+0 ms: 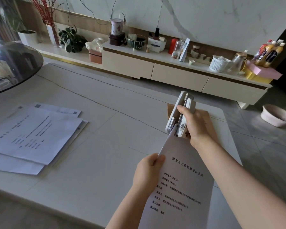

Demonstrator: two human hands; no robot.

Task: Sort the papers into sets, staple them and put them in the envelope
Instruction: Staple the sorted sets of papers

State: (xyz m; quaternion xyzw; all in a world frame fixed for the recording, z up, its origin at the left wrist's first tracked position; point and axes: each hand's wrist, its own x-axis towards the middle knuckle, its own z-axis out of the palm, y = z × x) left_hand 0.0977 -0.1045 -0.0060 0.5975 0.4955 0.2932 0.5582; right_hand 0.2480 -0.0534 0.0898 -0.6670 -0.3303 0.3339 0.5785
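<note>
My left hand (148,169) pinches the left edge of a set of printed papers (180,184), held above the table at the lower right. The set's top corner sits inside the jaws of a white stapler (180,113). My right hand (195,126) grips that stapler, thumb on its upper arm, fingers wrapped round its base. Behind the stapler a brown envelope (169,109) shows as a small edge; the rest is hidden. Loose printed sheets (35,136) lie spread on the table's left side.
The white marble table (106,138) fills the foreground. A dark round glass top (13,66) overhangs the far left. Beyond stands a low white cabinet (172,73) crowded with jars, bottles and plants. A pale bowl (277,117) sits on the floor at the right.
</note>
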